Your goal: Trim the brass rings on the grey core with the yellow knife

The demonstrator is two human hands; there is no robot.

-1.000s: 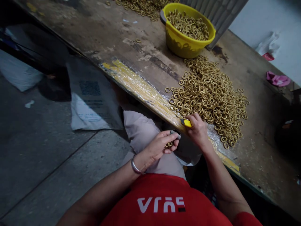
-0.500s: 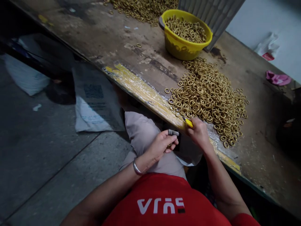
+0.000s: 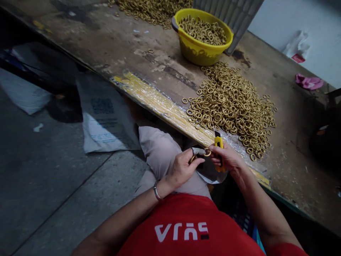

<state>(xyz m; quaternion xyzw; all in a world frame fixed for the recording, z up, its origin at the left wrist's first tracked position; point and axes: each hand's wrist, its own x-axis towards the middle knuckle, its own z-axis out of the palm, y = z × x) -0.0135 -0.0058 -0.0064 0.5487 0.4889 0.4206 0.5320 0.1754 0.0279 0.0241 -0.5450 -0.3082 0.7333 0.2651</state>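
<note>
My left hand (image 3: 185, 165) is curled in front of my knee, with grey wrapping on its index finger. A brass-coloured ring (image 3: 191, 159) shows inside its grip. Between the wrapped fingertip and my right fingertips is a second gold ring (image 3: 207, 153). My right hand (image 3: 227, 156) grips a yellow utility knife (image 3: 218, 143), its dark blade pointing up toward the table. Just beyond the hands, a loose heap of gold rings (image 3: 229, 103) spreads over the table.
A yellow tub (image 3: 205, 53) full of rings stands behind the heap. More rings (image 3: 151, 12) lie at the far edge. Clear film and yellow tape cover the table edge (image 3: 157, 101). White sacks (image 3: 106, 121) stand underneath. A pink cloth (image 3: 309, 81) lies at right.
My right hand has turned the knife upright and come closer to my left hand. A ring now shows between both hands' fingertips. The view has shifted slightly.
</note>
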